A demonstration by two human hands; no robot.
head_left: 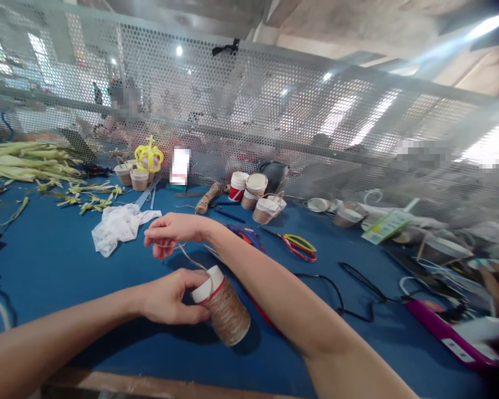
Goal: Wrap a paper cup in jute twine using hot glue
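Big blue table (54, 260) spreads out in front, with a perforated metal screen (274, 111) standing along its far edge. Far left, a heap of green palm leaves (25, 160); nearer in, a crumpled white lace cloth (118, 224) lies just left of the action.

Centre stage is the twine-wrapped cup (227, 313), close to the near edge of the table. It sits tilted, its long axis running from upper left down to lower right, the bare white end pointing up and left, the wrapped end down by the tabletop. The left hand (170, 299) has its fingers curled snugly around that white end. Above it, the right hand (170, 233) hovers, fingertips pressed together, pinching a twine strand (189, 257) that runs down to the cup. Beyond the right forearm lie yellow-and-red scissors (299, 244).
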